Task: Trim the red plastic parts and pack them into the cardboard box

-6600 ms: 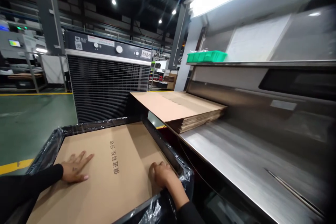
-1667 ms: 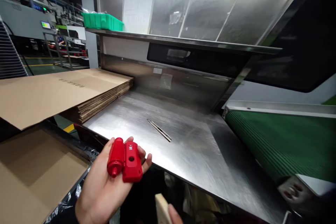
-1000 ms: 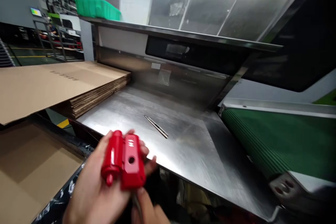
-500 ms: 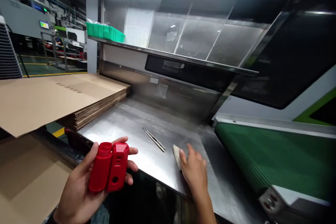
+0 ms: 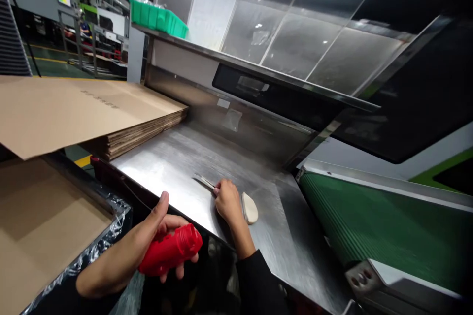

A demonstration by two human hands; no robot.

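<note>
- Your right hand (image 5: pixel 227 202) has let go of the pale flat piece (image 5: pixel 250 207) and moved left onto the thin metal tool (image 5: pixel 204 182).
- Your left hand (image 5: pixel 157 236) has dropped below the steel table (image 5: pixel 173 162) edge and tipped the red part (image 5: pixel 170 255) sideways.

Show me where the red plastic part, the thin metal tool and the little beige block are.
red plastic part (image 5: pixel 170 254): head view, middle of its rounded body.
thin metal tool (image 5: pixel 202 182): head view, bare end left of the right hand.
beige block (image 5: pixel 251 208): head view, its top face.
</note>
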